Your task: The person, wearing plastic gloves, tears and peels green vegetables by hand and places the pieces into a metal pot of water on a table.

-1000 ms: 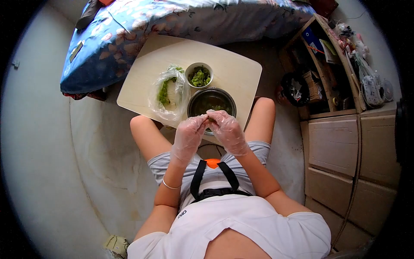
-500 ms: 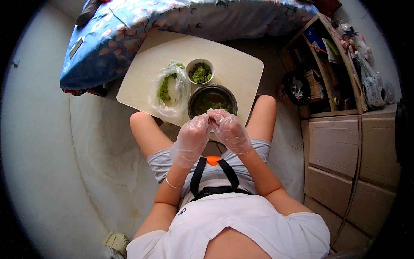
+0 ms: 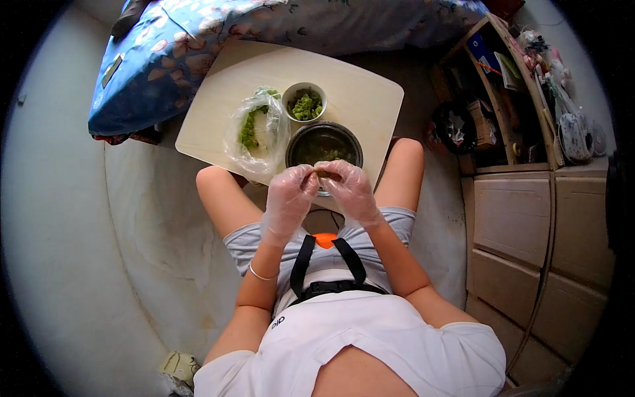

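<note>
Both my hands wear clear plastic gloves and meet over the near rim of a dark metal pot (image 3: 301, 137). My left hand (image 3: 290, 196) is closed in a pinch, its fingertips close to those of my right hand (image 3: 350, 194), which is also pinched. Whatever lies between the fingers is small and mostly hidden. Green pieces (image 3: 331, 155) sit in murky liquid inside the pot. Behind it stands a white bowl (image 3: 286, 109) holding torn leafy greens (image 3: 305, 106). Left of the pot, a clear plastic bag (image 3: 233, 142) lies open around green leaves (image 3: 249, 131).
The low cream table (image 3: 357, 89) stands before my knees. A bed with a blue floral cover (image 3: 155, 73) is behind it. To the right are an open wooden shelf (image 3: 496, 99), a black-lined bin (image 3: 455, 129) and brown cabinets (image 3: 512, 212).
My hands have drawn slightly apart at the fingertips, the left shifting a little left and down. The whole view has shifted slightly.
</note>
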{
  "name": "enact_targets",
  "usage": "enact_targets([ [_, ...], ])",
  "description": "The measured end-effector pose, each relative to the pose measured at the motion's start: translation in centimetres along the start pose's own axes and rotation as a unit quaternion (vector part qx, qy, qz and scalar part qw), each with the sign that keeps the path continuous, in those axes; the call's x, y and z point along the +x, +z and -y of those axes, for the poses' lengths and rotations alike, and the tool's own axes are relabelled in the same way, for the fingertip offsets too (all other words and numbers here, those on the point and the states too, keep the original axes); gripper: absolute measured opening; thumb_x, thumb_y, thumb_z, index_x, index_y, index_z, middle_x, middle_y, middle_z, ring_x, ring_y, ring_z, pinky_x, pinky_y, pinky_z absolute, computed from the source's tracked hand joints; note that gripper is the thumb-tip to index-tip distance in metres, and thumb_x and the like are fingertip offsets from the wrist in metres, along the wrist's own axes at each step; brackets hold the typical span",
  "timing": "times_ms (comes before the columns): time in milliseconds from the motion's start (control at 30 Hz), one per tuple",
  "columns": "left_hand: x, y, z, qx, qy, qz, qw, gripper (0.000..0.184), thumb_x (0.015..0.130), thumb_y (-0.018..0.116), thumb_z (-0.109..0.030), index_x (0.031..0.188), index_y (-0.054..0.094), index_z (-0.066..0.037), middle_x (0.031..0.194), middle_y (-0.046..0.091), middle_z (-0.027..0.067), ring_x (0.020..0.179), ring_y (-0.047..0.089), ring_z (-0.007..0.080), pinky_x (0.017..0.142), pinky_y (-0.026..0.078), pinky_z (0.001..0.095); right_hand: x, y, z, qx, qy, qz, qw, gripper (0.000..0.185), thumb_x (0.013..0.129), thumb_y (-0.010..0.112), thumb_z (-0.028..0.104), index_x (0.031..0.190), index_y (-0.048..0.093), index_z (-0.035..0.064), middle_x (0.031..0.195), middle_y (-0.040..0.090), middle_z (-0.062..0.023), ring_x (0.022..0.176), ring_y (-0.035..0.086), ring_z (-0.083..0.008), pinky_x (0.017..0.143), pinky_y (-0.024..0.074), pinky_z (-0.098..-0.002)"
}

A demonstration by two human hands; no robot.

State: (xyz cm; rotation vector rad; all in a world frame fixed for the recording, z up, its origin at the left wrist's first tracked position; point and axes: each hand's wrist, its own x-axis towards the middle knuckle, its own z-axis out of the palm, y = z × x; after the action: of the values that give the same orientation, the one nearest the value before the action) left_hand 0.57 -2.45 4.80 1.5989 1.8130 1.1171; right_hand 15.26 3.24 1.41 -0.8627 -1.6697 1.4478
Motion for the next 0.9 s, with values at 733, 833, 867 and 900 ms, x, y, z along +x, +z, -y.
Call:
enact_targets([
  [733,0.0,0.5,1.9,-0.299,-0.180,-0.020,0.937,0.014,0.092,0.055,-0.008,0.097,0.064,0.001,0.081,0.062,0.0000,0.068,0.056,0.0065,0.061,0.047,0.0231,0.3,-0.9,-0.9,0.496,0.240,0.045,0.833,0.028,0.088,0.059,0.001,0.115,0.054,-0.0023,0.109,0.062,-0.0126,0.091,0.064,-0.0200,0.076,0.0558,-0.0300],
  [833,0.2,-0.3,0.4,-0.097,-0.069,-0.039,0.992,0.012,0.090,0.056,-0.005,0.098,0.064,0.001,0.079,0.063,0.0062,0.064,0.058,0.0114,0.062,0.048,0.0269,0.2,-0.8,-0.6,0.467,0.249,0.038,0.848,0.027,0.088,0.060,0.002,0.114,0.055,-0.0011,0.107,0.061,-0.0103,0.090,0.063,-0.0189,0.076,0.0554,-0.0296],
  [867,0.2,-0.5,-0.2,-0.044,-0.032,-0.037,0.998,0.012,0.089,0.058,-0.005,0.098,0.064,0.001,0.079,0.063,0.0100,0.065,0.060,0.0157,0.063,0.049,0.0296,0.2,-0.7,-0.5,0.467,0.250,0.038,0.847,0.027,0.088,0.060,0.002,0.114,0.055,-0.0011,0.107,0.061,-0.0103,0.090,0.063,-0.0189,0.076,0.0554,-0.0296],
  [900,0.2,-0.6,-0.6,0.010,0.005,-0.035,0.999,0.013,0.088,0.059,-0.005,0.099,0.064,0.001,0.079,0.063,0.0139,0.066,0.061,0.0200,0.064,0.049,0.0323,0.1,-0.5,-0.5,0.443,0.246,0.023,0.862,0.025,0.088,0.060,0.003,0.113,0.056,-0.0007,0.106,0.061,-0.0097,0.091,0.063,-0.0183,0.077,0.0551,-0.0294],
])
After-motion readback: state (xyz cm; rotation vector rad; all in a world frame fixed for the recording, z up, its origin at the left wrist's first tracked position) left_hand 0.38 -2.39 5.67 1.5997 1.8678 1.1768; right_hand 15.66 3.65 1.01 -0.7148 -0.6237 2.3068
